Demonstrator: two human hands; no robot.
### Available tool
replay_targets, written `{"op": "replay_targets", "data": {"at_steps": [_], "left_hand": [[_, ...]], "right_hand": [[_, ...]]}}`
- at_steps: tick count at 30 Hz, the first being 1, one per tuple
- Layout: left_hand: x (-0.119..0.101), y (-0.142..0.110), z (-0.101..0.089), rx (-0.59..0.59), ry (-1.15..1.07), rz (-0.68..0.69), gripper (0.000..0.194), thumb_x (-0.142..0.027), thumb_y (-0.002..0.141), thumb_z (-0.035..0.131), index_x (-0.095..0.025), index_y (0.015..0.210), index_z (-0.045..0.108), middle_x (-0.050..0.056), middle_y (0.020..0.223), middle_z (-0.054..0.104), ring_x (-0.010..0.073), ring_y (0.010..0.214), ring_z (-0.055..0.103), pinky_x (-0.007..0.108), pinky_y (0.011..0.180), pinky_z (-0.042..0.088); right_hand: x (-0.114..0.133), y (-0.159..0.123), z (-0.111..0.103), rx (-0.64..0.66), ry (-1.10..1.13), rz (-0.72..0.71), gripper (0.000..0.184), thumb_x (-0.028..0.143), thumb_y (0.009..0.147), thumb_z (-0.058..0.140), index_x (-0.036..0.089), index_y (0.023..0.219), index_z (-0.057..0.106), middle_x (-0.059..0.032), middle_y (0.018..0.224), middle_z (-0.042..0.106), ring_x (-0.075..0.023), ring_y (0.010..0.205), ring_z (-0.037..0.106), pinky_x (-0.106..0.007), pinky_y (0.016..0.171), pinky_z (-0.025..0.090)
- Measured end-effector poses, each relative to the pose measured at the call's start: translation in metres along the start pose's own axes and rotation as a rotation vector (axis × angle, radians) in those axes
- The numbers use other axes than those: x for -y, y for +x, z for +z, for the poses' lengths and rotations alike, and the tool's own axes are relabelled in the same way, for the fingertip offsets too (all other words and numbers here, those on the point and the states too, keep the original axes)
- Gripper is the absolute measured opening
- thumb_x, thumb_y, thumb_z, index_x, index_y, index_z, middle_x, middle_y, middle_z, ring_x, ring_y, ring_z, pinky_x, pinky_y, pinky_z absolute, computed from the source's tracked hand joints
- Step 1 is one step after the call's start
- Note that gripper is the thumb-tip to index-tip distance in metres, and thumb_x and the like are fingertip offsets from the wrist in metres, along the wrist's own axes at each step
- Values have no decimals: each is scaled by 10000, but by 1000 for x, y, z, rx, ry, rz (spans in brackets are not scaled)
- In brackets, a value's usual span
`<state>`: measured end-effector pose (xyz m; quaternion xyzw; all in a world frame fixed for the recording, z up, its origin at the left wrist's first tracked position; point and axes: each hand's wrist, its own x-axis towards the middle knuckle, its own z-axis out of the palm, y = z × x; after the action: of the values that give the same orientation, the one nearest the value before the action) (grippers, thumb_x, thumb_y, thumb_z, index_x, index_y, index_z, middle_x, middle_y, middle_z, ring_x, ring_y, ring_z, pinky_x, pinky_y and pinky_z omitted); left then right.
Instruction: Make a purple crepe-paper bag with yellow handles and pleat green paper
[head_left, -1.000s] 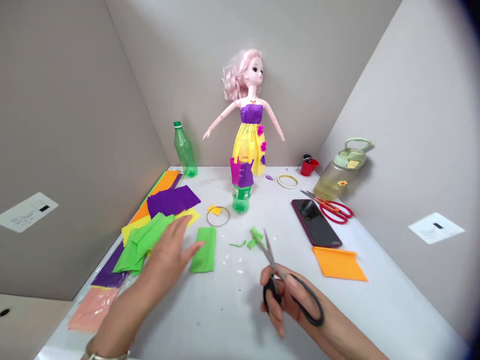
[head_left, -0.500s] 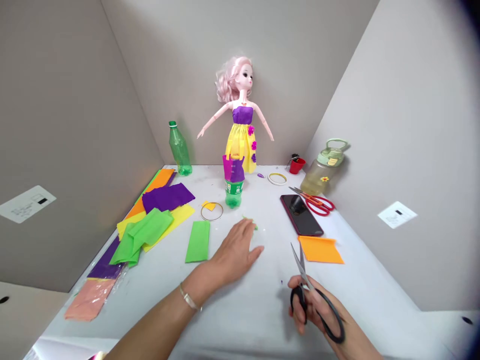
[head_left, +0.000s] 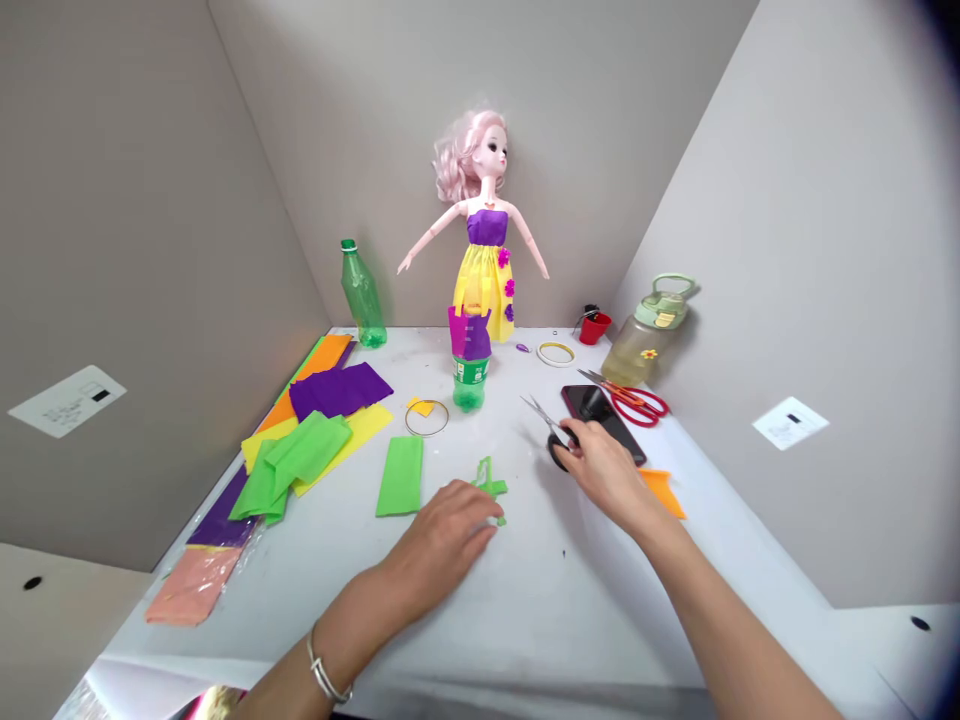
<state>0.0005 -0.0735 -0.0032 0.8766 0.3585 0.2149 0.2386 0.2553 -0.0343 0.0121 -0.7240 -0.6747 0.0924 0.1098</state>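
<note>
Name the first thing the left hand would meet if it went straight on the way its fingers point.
The left hand would most likely meet the green scraps first, right at its fingertips; whether they touch is unclear from this view.

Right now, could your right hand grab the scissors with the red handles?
Probably not easily: the right hand is holding the black-handled scissors. The red-handled scissors do lie close by, just past the phone, with nothing on top.
</note>
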Motion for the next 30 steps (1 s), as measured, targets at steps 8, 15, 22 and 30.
{"op": "replay_targets", "data": {"at_steps": [8,15,22,30], "left_hand": [[27,15,-13,-29,223,-192,244,-302,898,597,-183,1110,614,93,1048,641,277,994,547,459,884,429],[41,31,-20,16,253,-144,161,-253,938,525,-232,1008,669,42,1001,680,240,982,550,402,894,386],[69,32,-37,30,333,-169,301,-15,849,427,-180,891,675,98,874,647,275,931,535,440,859,373],[63,21,-37,-49,213,-124,282,-105,850,465,-225,963,694,60,936,693,250,939,577,410,885,425]], "right_hand": [[19,41,6,148,-313,-96,270,260,954,556,111,1178,589,-133,1112,644,-244,968,655,-403,815,537],[18,52,6,113,-436,-190,182,180,942,557,101,1080,644,-153,1154,614,-272,1045,607,-455,882,500],[32,14,20,53,-265,-413,344,-39,876,401,126,1053,646,-141,1033,591,-245,969,565,-332,806,429],[54,-14,35,80,-48,-634,285,66,947,420,187,1120,612,-78,971,601,-200,909,568,-297,780,443]]}}
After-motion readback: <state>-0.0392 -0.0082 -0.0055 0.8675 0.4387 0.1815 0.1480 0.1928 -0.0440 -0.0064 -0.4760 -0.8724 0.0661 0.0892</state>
